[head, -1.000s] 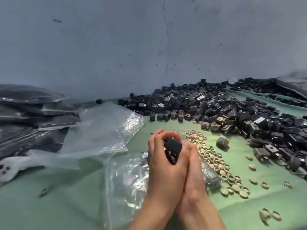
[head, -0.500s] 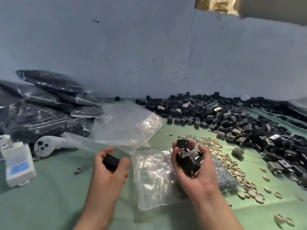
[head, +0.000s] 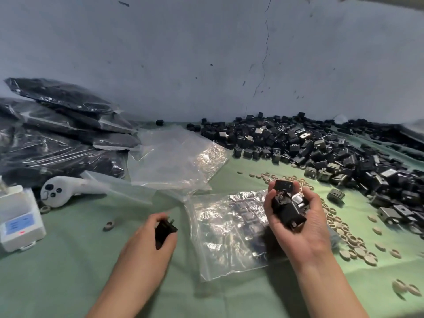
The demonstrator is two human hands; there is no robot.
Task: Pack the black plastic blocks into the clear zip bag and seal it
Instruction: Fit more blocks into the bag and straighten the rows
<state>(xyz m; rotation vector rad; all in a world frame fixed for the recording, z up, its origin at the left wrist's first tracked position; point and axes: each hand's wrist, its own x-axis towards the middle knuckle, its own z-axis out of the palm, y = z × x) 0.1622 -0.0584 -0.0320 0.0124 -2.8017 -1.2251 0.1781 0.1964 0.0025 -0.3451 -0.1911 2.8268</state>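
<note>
Two bare hands hover over a green worktop (head: 57,271), one on either side of the clear zip bag (head: 227,235), which lies flat and crinkled in the middle of the cloth. Dark shapes show through its plastic, and whether its mouth is sealed cannot be told. Just left of the bag, the left hand (head: 146,246) curls its fingers round a single black block (head: 164,230), held low near the worktop. Over the bag's right edge, the right hand (head: 300,230) is turned palm up and cups a cluster of black blocks (head: 288,207), fingers bent round them, with one block pinched at the fingertips on top. Beyond the bag to the right, a big heap of loose black blocks (head: 332,152) spreads along the foot of a grey wall (head: 206,53). Between that heap and the bag runs a scatter of tan rings (head: 344,232). Just behind the bag lie loose empty bags (head: 174,157), clear and rumpled. Far left of the bag, filled bags (head: 57,134) of dark parts are stacked, and in front of them rest a white controller (head: 62,191) and a white box (head: 19,221) with a blue label.
</note>
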